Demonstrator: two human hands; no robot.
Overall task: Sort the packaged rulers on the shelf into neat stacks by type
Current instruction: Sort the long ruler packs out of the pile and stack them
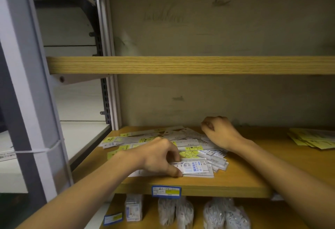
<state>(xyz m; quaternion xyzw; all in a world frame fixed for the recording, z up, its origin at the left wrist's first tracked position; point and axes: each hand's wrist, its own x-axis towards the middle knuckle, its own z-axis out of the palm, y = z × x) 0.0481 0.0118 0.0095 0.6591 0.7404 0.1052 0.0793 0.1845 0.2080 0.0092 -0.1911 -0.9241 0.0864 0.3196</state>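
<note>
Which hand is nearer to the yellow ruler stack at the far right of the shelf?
Right. The right hand is left of that yellow ruler stack; the left hand is farther left.

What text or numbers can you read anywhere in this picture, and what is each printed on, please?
"8 9 10 11" and "15": scale numbers on the packaged ruler under the left hand.
Blue characters on that ruler's label: too blurred to read.
Shelf-edge price tag: print too small.
Yellow-labelled ruler packs in the pile: unreadable.
Lower-shelf tag: unreadable.
</note>
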